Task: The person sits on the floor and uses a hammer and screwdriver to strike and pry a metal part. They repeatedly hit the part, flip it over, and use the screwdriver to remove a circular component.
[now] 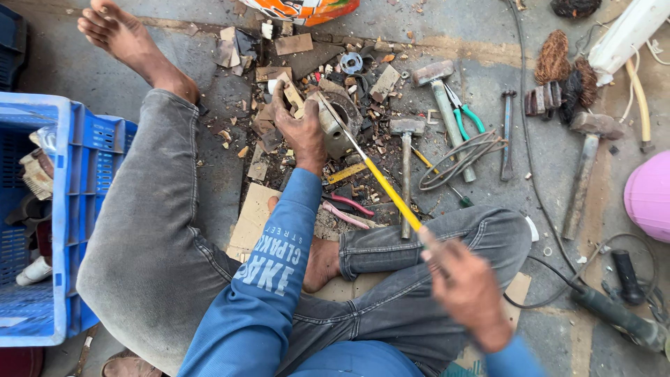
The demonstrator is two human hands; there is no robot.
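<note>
Right hand [467, 286] angles yellow screwdriver [377, 183] up-left into metal part [335, 122].

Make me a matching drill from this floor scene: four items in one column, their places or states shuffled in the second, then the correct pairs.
Column one:
1. yellow-handled screwdriver
2. round metal part
3. blue crate
4. green-handled pliers

Column two:
A. lying on the floor between two hammers
B. gripped by the right hand, tip on the metal part
C. standing beside the person's left knee
D. steadied on the floor by the left hand

Pairs: 1-B, 2-D, 3-C, 4-A
</note>
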